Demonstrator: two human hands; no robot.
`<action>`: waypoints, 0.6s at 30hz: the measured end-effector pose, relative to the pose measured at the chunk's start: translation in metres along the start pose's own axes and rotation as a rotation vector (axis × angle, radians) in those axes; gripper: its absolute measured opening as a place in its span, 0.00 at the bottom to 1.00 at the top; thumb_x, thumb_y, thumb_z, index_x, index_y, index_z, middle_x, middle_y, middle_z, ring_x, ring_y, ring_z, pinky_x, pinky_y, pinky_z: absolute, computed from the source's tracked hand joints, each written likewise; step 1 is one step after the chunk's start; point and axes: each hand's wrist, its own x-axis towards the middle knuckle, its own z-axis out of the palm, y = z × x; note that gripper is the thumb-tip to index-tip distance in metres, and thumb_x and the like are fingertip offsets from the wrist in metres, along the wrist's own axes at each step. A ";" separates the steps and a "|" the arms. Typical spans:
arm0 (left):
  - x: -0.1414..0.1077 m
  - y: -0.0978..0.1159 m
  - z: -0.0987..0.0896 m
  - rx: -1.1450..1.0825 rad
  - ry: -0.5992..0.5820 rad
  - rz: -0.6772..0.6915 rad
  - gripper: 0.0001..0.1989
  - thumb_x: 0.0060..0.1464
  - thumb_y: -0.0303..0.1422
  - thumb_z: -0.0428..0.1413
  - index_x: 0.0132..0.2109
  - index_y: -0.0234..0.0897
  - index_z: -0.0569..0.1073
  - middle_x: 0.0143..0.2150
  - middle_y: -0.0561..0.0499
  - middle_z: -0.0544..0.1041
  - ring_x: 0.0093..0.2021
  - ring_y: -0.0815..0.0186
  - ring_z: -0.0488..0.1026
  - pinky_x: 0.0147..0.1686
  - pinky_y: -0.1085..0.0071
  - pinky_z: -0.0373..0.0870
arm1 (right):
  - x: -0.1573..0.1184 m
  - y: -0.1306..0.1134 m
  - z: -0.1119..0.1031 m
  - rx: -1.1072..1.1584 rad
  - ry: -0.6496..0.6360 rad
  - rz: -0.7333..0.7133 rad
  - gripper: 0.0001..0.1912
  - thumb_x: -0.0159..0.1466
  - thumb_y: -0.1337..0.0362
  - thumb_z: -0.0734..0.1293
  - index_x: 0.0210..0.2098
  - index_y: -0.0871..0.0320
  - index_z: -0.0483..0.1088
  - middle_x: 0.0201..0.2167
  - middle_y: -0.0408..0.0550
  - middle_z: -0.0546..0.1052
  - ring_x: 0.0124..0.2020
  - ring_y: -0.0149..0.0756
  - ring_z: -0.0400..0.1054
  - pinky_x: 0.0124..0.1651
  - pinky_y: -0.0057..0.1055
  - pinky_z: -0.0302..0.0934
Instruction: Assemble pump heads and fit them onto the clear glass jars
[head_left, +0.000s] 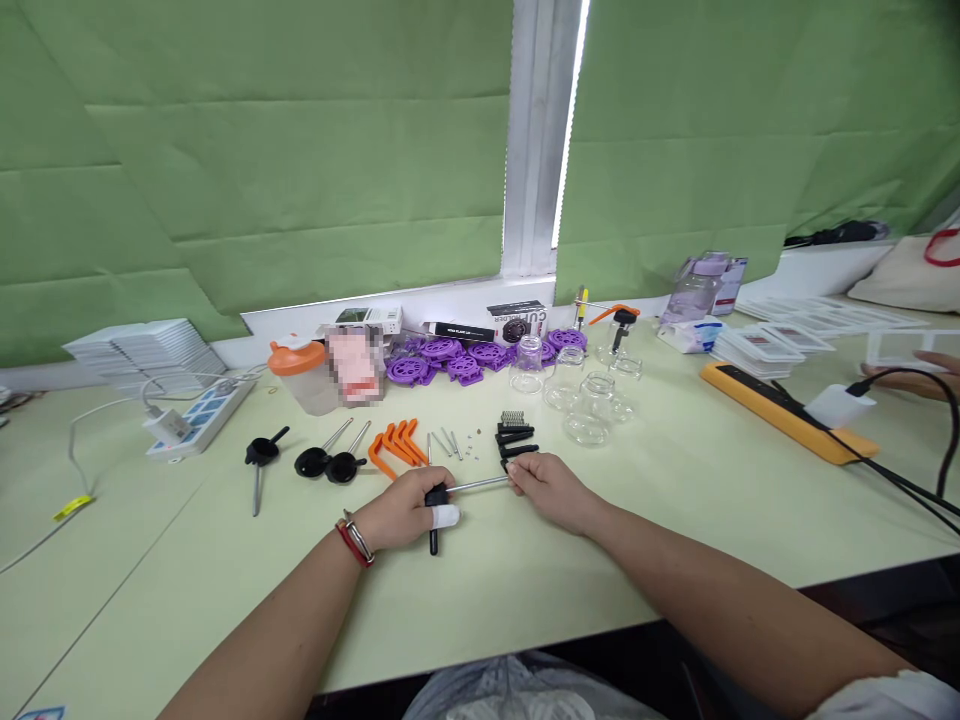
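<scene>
My left hand [409,510], its thumb wrapped in white, grips a black part [436,496] with a black handle hanging below it. From that part a thin metal rod [478,485] runs to the right. The fingers of my right hand [546,487] pinch the rod's far end. Just beyond the hands lie orange bent pieces [406,441], loose metal pins [452,444], black handles [516,437] and small springs [513,419]. Two black round parts with rods [342,466] rest to the left, and another black part [262,451] is farther left.
Purple wheel-shaped pieces [464,368] and clear glass pieces [585,428] stand at the back. An orange-lidded jug [301,378] and white power strip [201,420] are left. An orange power strip [784,412] with cables lies right, near another person's hand [919,378].
</scene>
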 end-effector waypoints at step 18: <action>0.001 0.000 0.000 -0.024 0.008 -0.026 0.17 0.49 0.46 0.56 0.37 0.36 0.69 0.32 0.53 0.67 0.32 0.67 0.63 0.31 0.72 0.62 | 0.003 0.008 0.002 0.169 0.027 0.050 0.08 0.59 0.58 0.62 0.29 0.57 0.64 0.20 0.38 0.60 0.22 0.28 0.51 0.25 0.26 0.47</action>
